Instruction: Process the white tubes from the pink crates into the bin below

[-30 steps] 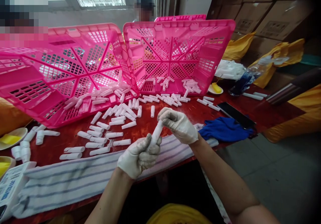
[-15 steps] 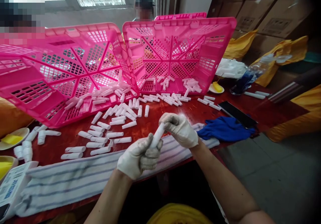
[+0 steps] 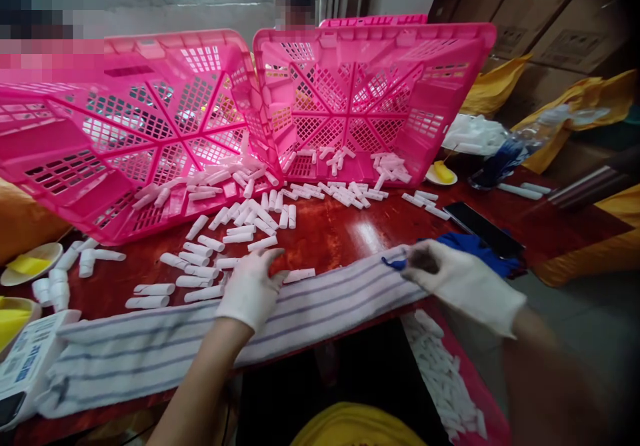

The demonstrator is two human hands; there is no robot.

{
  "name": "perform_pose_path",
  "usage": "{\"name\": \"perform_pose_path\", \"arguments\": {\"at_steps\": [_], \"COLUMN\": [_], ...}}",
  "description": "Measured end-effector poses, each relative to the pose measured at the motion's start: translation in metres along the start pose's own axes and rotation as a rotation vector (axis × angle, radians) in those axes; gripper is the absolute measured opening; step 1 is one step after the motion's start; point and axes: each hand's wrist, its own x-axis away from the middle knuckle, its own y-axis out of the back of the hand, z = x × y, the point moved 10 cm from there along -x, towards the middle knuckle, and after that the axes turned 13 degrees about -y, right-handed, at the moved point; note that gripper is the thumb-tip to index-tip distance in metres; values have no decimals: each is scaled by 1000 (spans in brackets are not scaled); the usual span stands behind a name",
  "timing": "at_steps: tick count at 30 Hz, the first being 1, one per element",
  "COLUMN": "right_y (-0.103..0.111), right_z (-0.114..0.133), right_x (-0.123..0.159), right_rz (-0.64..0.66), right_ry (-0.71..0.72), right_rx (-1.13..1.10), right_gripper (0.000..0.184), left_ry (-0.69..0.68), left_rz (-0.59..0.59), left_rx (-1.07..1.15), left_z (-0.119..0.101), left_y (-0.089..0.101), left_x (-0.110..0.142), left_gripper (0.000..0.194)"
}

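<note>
My left hand, fingers apart, hides part of some rolls on the tabletop. Right hand blurred, covering part of the blue cloth; can't tell whether it grips anything.

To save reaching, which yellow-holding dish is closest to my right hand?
The dish beside the front right pink basket; the other two are far left.

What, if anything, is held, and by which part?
Cannot be told: the left hand is at one end of a white roll, the right hand beside blue cloth; neither grip is clear.
</note>
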Motion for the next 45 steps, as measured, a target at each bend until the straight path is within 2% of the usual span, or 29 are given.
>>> {"name": "perform_pose_path", "arguments": {"at_steps": [2,4,6,9,11,13,16,18,21,23,26,29,32,35,38,42,45], "right_y": [1,-7,-27,-63,-78,-88,-96,-96,-99,-102,-98,-96,-107,-113,-112,-99,-100], "right_z": [11,29,47,62,64,62,61,64,77,87,93,95,100,100,91,71,66], "right_x": [-31,-75,-123,-172,-180,-171,-135,-104,-60,-39,-28,-29,-19,-5,4,1,-4], "right_rz": [-125,-253,-266,-168,-149,-139,-130,-51,203,334,360,330,411,443,404,242,228], "right_ry": [-10,-33,-53,-53,-33,6,66,100,120,115,130,185,231,223,203,176,125], "right_rx": [81,149,263,384,394,386,296,-35,-671,-838,-810,-624,-521,-622,-738,-925,-953], "right_gripper": [29,29,31,28,26,27,25,22,29,35,34,29,30,39,47,34,35], "left_ry": [-105,-132,-102,-49,-33,26,163,190,167,160,162,151,89,49,68,27,-2], "left_rz": [126,226,248,97,-79,-196,-177,-144,-158,-153,-156,-156,-212,-293,-314,-370,-369], "left_rx": [-70,-57,-27,7,122,332,563,581,620,653,653,645,510,394,333,212,236], "left_z": [-8,-15,-15,-6,-1,5,5,-3,-15,-20,-23,-28,-41,-51,-50,-52,-55], "left_y": [-17,-37,-47,-33,-14,-4,-15,-23,-29,-33,-32,-29,-20,-14,-15,-6,-5], "left_x": [-9,-15,-20,-24,-21,-13,-3,1,1,1,4,9,11,12,14,15,14], "left_gripper": [39,36,28,24,25,28,34,34,31,30,30,31,31,31,32,31,31]}}
